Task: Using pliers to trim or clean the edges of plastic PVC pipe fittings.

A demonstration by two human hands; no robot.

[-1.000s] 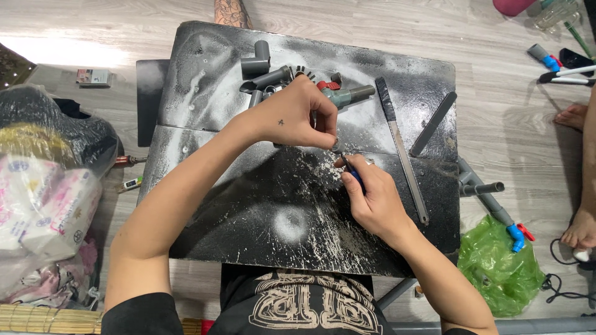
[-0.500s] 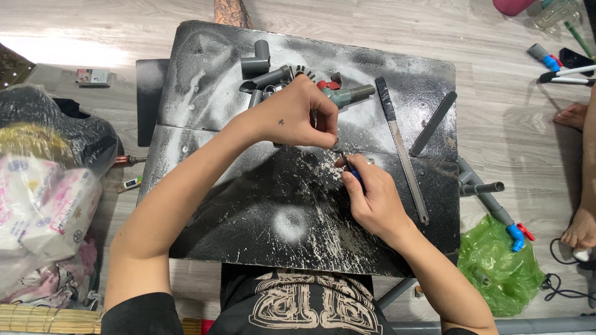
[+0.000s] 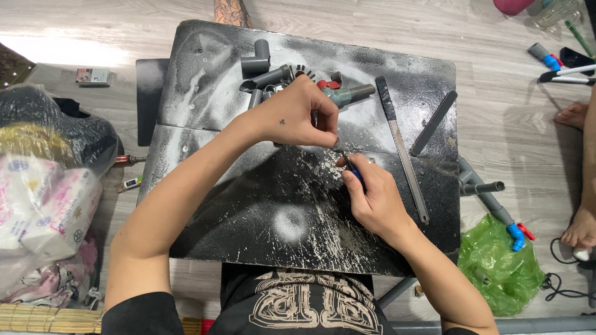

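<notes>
My left hand [image 3: 298, 118] is closed around a small part held over the middle of the dark, dust-streaked work board [image 3: 205, 80]; the part is mostly hidden by my fingers. My right hand [image 3: 372, 195] grips a small tool with a blue handle [image 3: 355, 174], its tip pressed against the part right under my left fingers. Both hands meet at the board's centre, above a patch of pale shavings [image 3: 323, 205].
Grey pipe fittings [image 3: 267, 74] and a valve with a red handle [image 3: 338, 93] lie at the back of the board. A long flat file [image 3: 403, 155] and a dark bar [image 3: 433, 123] rest to the right. Bags sit left [image 3: 43, 186], a green bag [image 3: 503, 267] and another person's feet [image 3: 580, 229] right.
</notes>
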